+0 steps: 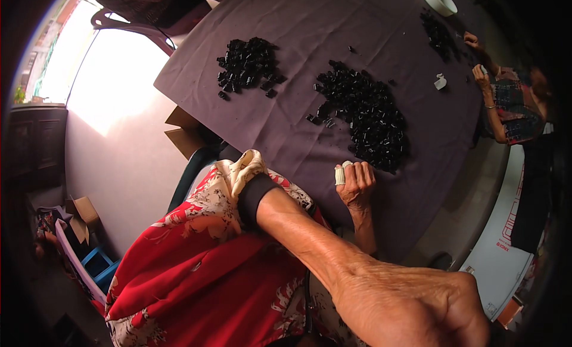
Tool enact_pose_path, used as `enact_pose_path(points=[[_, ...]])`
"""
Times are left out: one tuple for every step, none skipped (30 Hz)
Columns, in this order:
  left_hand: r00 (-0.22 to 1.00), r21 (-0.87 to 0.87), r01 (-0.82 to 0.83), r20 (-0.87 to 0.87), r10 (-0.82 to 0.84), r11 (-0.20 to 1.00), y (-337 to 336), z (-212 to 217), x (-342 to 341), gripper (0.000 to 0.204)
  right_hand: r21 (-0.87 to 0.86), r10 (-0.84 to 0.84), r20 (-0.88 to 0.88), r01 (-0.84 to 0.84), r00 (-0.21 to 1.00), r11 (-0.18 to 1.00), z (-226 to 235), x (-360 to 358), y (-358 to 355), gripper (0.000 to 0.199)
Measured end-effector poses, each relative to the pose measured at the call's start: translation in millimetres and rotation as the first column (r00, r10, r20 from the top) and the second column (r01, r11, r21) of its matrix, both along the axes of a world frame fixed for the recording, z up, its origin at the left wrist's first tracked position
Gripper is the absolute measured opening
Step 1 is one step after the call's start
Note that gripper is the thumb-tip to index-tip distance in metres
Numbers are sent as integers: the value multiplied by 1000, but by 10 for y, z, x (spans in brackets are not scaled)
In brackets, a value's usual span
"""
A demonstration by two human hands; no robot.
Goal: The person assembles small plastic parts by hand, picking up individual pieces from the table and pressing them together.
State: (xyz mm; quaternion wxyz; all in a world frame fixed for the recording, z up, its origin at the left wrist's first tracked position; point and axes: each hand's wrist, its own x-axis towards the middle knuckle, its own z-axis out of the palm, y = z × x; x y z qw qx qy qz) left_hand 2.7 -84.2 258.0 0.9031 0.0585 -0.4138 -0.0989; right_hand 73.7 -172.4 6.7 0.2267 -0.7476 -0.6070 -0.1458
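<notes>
My left arm crosses the view from a red floral sleeve with a dark cuff, and my left hand is raised close to the camera at the lower right. Its back shows; its fingers are bent out of sight. At the near edge of the cloth-covered table rests my right hand. Its fingers are curled and closed, with cream ribbed covers on some; anything inside is hidden. Just beyond it lies a big curved pile of small glossy black pieces. A smaller pile of black pieces sits farther left.
Across the table at the right, another person's hands are near a third black pile. A white bowl and a small white object are on the cloth. Cardboard boxes stand left of the table, a blue stool lower left.
</notes>
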Motion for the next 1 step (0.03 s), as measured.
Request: enact_pose_path(points=[[984, 223, -125, 154, 91, 967, -64, -52, 97, 39, 0, -2, -6, 2, 1000, 1000, -2, 3, -9, 23]])
